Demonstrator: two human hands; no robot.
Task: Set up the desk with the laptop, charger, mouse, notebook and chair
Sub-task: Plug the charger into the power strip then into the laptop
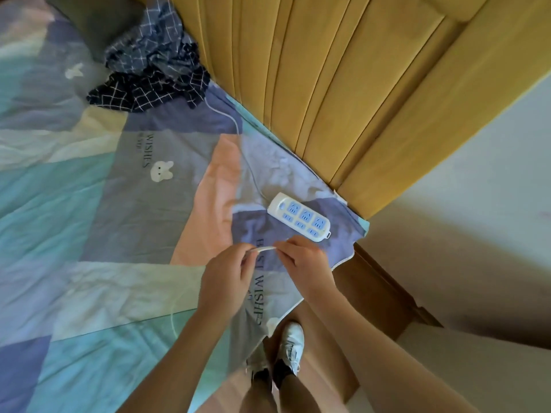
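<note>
Both hands' fingers (pixel 252 257) pinch a thin white cable (pixel 266 249), its ends hidden.

Single head-worn wide-angle view looked steeply down from standing height over the bed (pixel 89 204) corner. It faced the yellow headboard (pixel 343 84) at far right, with the floor (pixel 328 380) and a white shoe (pixel 293 344) directly beneath, near.
</note>
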